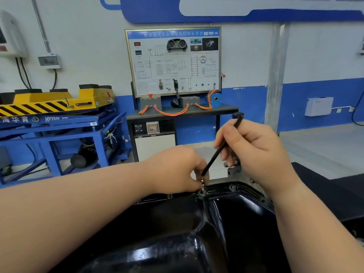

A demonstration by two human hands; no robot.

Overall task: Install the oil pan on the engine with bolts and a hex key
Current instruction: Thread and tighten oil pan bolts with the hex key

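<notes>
Workshop: left hand (pixel 177 167) pinches bolt (pixel 202 181), right hand (pixel 255 151) holds hex key (pixel 212 161).

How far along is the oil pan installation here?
Done: the oil pan sits in place, with seated bolts along its far flange. In hand: the left hand pinches a bolt at a flange hole; the right hand aims the hex key at its head. Left: driving this bolt; near flange unseen.

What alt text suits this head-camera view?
A person's left hand pinches a small brass-coloured bolt at the rim of a glossy black metal oil pan, while the right hand holds a thin black hex key to it.
</notes>
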